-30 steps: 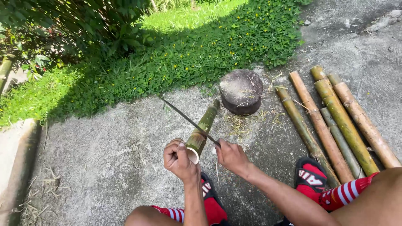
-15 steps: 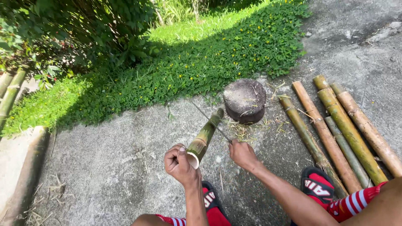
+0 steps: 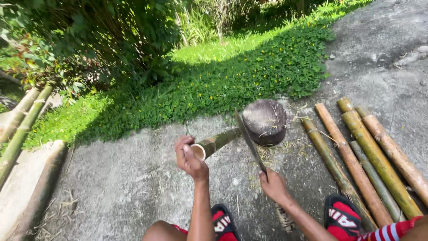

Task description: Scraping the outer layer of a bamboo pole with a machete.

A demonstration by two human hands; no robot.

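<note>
Head view: left hand (image 3: 191, 158) clamps the stiff, light-looking bamboo piece (image 3: 217, 143) at its near cut end; right hand (image 3: 274, 186) grips the long blade (image 3: 249, 141) by its handle.

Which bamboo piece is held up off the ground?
The short green bamboo piece in the left hand. Its far end leans toward the round block; the other poles lie flat at right.

The one camera sits on my head, looking steeply down and forward, close over my hands and feet on the concrete ground (image 3: 111, 187), grass (image 3: 214, 89) farther ahead.
</note>
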